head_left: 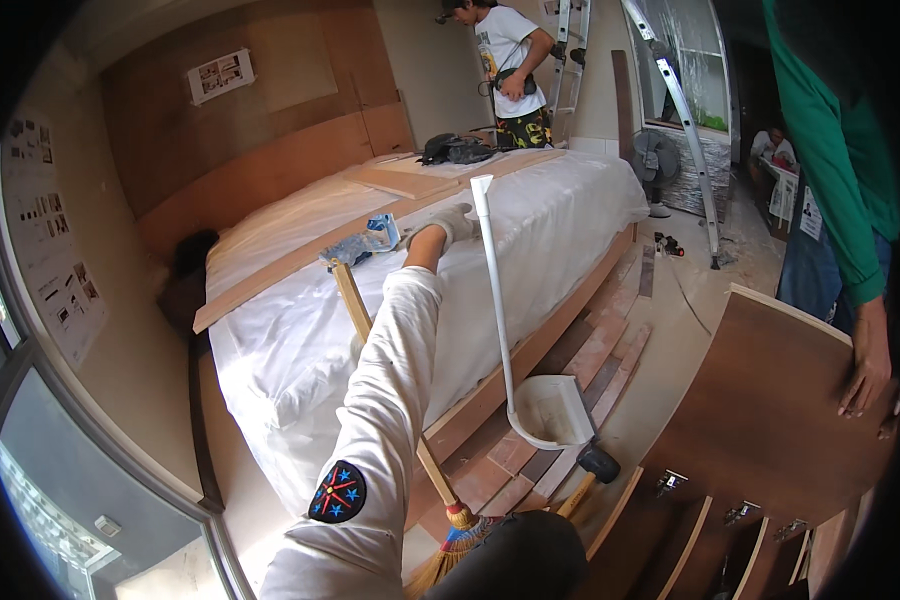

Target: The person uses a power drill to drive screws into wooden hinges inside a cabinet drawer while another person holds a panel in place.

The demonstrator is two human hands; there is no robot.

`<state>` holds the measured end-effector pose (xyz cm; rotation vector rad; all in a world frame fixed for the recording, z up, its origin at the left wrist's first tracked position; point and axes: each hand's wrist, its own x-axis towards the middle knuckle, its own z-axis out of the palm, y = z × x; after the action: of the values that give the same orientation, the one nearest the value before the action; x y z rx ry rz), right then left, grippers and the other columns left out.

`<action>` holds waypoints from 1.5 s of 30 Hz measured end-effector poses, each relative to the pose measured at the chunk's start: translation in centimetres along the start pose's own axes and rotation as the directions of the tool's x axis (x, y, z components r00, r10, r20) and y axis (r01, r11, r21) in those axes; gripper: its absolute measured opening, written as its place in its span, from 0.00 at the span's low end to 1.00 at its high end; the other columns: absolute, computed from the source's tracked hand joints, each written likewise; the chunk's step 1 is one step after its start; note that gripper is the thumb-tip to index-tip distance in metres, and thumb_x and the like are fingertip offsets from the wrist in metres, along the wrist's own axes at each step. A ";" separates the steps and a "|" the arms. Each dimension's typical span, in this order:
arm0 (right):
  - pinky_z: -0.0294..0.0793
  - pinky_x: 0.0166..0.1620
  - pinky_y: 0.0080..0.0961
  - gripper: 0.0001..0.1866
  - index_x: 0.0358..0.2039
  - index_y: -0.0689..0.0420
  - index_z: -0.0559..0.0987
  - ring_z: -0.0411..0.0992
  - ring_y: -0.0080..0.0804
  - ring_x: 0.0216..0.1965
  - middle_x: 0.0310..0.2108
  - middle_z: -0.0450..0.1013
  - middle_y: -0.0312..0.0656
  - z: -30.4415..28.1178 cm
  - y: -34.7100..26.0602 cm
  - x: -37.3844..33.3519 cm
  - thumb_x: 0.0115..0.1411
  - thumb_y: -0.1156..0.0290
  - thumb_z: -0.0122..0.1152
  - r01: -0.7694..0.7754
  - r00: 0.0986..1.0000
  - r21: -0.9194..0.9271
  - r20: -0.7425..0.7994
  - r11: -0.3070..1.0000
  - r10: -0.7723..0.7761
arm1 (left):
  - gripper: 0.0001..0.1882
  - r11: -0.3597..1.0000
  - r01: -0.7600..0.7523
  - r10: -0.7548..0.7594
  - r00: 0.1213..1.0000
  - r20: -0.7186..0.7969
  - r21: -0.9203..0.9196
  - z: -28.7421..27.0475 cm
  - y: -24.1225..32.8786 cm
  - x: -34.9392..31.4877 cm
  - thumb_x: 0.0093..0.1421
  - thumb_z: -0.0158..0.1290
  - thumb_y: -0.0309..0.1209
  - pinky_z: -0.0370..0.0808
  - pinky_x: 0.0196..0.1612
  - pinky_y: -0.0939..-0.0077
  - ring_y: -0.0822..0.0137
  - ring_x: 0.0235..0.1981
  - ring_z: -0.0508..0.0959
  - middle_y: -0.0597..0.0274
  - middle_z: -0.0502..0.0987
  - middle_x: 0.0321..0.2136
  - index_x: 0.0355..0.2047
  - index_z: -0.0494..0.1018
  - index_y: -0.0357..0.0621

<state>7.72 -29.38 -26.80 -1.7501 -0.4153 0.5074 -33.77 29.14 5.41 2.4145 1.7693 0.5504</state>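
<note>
My left hand (pixel 452 226), in a pale work glove, reaches over the plastic-covered bed (pixel 300 375) and seems to rest on it, fingers apart. Just left of it lies a crumpled blue and silver packet (pixel 362 242). To its right rises the white handle of a long-handled dustpan (pixel 550 412); no grip on it shows. A broom (pixel 437 470) leans against the bed, its wooden handle passing behind my sleeve and its bristles low by my dark knee. Beside the dustpan is a black-headed mallet (pixel 599 464). My right hand is out of the picture.
Wooden strips (pixel 590 365) lie along the bed's side. At right, a co-worker's hand (pixel 868 365) rests on a brown panel (pixel 760 400), near pieces with hinges. Another person (pixel 510 60) stands behind the bed by a ladder (pixel 682 110). A fan (pixel 656 158) stands farther back.
</note>
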 end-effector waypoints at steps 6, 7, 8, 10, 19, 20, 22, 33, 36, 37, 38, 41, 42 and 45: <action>0.76 0.47 0.32 0.20 0.50 0.59 0.81 0.76 0.33 0.39 0.42 0.78 0.40 1.4 -2.4 0.8 0.56 0.72 0.69 0.016 1.000 -0.058 0.010 0.998 -0.016 | 0.18 0.964 0.174 -0.156 0.982 -0.105 0.199 4.4 4.8 -2.3 0.64 0.56 0.44 0.79 0.55 0.59 0.54 0.56 0.82 0.49 0.83 0.50 0.48 0.85 0.49; 0.76 0.47 0.32 0.19 0.50 0.59 0.81 0.76 0.33 0.39 0.41 0.78 0.40 1.9 -2.6 0.7 0.56 0.72 0.69 0.010 1.000 -0.064 0.015 0.998 -0.009 | 0.15 0.948 0.175 -0.133 0.977 -0.167 0.268 4.8 4.1 -2.4 0.66 0.53 0.39 0.81 0.52 0.61 0.56 0.54 0.83 0.51 0.85 0.48 0.43 0.87 0.49; 0.76 0.47 0.32 0.19 0.49 0.59 0.81 0.76 0.32 0.39 0.41 0.78 0.40 2.3 -2.7 0.8 0.56 0.72 0.69 0.005 1.000 -0.068 0.021 0.998 -0.003 | 0.14 0.947 0.152 -0.103 0.978 -0.180 0.284 5.1 3.4 -2.3 0.66 0.51 0.33 0.82 0.49 0.61 0.56 0.51 0.84 0.52 0.85 0.46 0.42 0.86 0.48; 0.76 0.46 0.31 0.19 0.49 0.59 0.82 0.76 0.32 0.38 0.41 0.78 0.39 2.3 -2.8 0.7 0.57 0.71 0.69 0.005 1.000 -0.082 0.018 0.997 -0.003 | 0.13 0.931 0.104 0.015 0.947 -0.322 0.351 6.3 3.3 -2.9 0.65 0.53 0.33 0.82 0.49 0.60 0.54 0.48 0.85 0.52 0.86 0.43 0.41 0.86 0.47; 0.75 0.43 0.30 0.16 0.47 0.59 0.82 0.75 0.29 0.37 0.39 0.79 0.39 1.7 -1.2 0.1 0.59 0.69 0.68 0.001 1.000 -0.078 0.026 0.997 0.001 | 0.14 0.981 0.183 -0.189 0.789 -0.584 -0.071 4.3 0.4 -6.0 0.66 0.51 0.33 0.81 0.44 0.53 0.48 0.40 0.85 0.45 0.84 0.36 0.40 0.84 0.40; 0.75 0.43 0.30 0.16 0.47 0.59 0.82 0.75 0.29 0.36 0.39 0.79 0.39 1.4 -0.6 -0.2 0.59 0.69 0.68 -0.006 1.000 -0.075 0.023 0.997 0.008 | 0.14 0.980 0.138 -0.200 0.704 -0.681 -0.145 3.5 -0.2 -7.4 0.67 0.51 0.33 0.81 0.40 0.55 0.51 0.36 0.86 0.46 0.84 0.33 0.40 0.83 0.38; 0.75 0.42 0.29 0.16 0.47 0.59 0.82 0.75 0.29 0.36 0.38 0.79 0.38 0.3 0.9 -0.3 0.59 0.69 0.67 -0.016 1.000 -0.053 -0.012 0.998 0.015 | 0.15 0.896 -0.059 -0.323 0.595 -0.736 -0.441 3.0 0.5 -10.2 0.70 0.52 0.36 0.79 0.35 0.54 0.51 0.32 0.85 0.50 0.86 0.33 0.39 0.84 0.40; 0.73 0.39 0.28 0.13 0.45 0.59 0.83 0.75 0.26 0.34 0.36 0.79 0.37 -11.2 14.0 -10.7 0.62 0.67 0.66 -0.383 0.849 0.004 -0.391 0.924 0.354 | 0.22 0.228 0.847 0.549 0.296 0.782 -0.480 37.8 22.4 -37.0 0.75 0.51 0.42 0.69 0.26 0.84 0.78 0.27 0.73 0.61 0.80 0.36 0.57 0.75 0.35; 0.72 0.39 0.26 0.12 0.45 0.61 0.83 0.73 0.24 0.33 0.34 0.78 0.37 -12.6 12.2 -13.8 0.64 0.68 0.64 -0.449 0.851 0.049 -0.280 0.892 0.443 | 0.27 0.132 0.966 0.725 0.059 0.686 -0.223 43.1 25.0 -40.4 0.75 0.50 0.41 0.79 0.39 0.77 0.73 0.37 0.79 0.56 0.80 0.45 0.64 0.67 0.32; 0.72 0.38 0.25 0.12 0.44 0.62 0.83 0.73 0.24 0.33 0.34 0.78 0.37 -13.1 12.2 -14.6 0.64 0.69 0.63 -0.421 0.872 0.085 -0.234 0.903 0.429 | 0.26 0.114 0.972 0.757 0.049 0.651 -0.206 43.4 25.9 -41.2 0.75 0.50 0.39 0.80 0.41 0.75 0.71 0.39 0.80 0.54 0.80 0.47 0.64 0.66 0.32; 0.73 0.38 0.25 0.13 0.44 0.65 0.83 0.74 0.25 0.33 0.33 0.78 0.38 -15.0 13.5 -15.6 0.67 0.67 0.62 -0.501 0.858 -0.013 -0.135 0.865 0.495 | 0.25 0.088 0.978 0.785 0.048 0.617 -0.189 43.6 26.6 -42.1 0.74 0.50 0.37 0.81 0.43 0.73 0.70 0.42 0.81 0.52 0.80 0.48 0.65 0.66 0.31; 0.77 0.42 0.26 0.16 0.48 0.65 0.83 0.77 0.26 0.37 0.34 0.80 0.40 -15.7 9.9 -15.2 0.70 0.64 0.62 -0.608 0.768 -0.130 0.155 0.783 0.622 | 0.24 0.183 0.897 0.790 0.110 0.603 -0.403 41.5 26.3 -42.0 0.72 0.50 0.27 0.83 0.51 0.68 0.64 0.47 0.83 0.46 0.80 0.53 0.66 0.65 0.29; 0.78 0.43 0.26 0.16 0.50 0.65 0.83 0.77 0.26 0.37 0.36 0.80 0.41 -15.2 8.0 -14.7 0.70 0.65 0.63 -0.575 0.783 -0.153 0.182 0.804 0.595 | 0.24 0.239 0.870 0.791 0.082 0.606 -0.431 40.8 26.3 -41.6 0.72 0.51 0.26 0.84 0.50 0.68 0.63 0.46 0.83 0.45 0.80 0.53 0.66 0.65 0.28; 0.80 0.46 0.27 0.20 0.54 0.63 0.81 0.80 0.28 0.39 0.41 0.81 0.43 -11.2 4.9 -11.6 0.67 0.64 0.68 -0.293 0.911 -0.160 0.253 0.943 0.326 | 0.23 0.387 0.750 0.790 0.030 0.612 -0.536 37.6 27.7 -41.5 0.72 0.52 0.27 0.84 0.45 0.70 0.63 0.42 0.84 0.45 0.81 0.50 0.63 0.69 0.28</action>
<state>4.07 -45.76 -28.01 -1.8776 -0.3682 0.9819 -6.68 -13.68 -31.09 0.9933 0.2390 -0.3081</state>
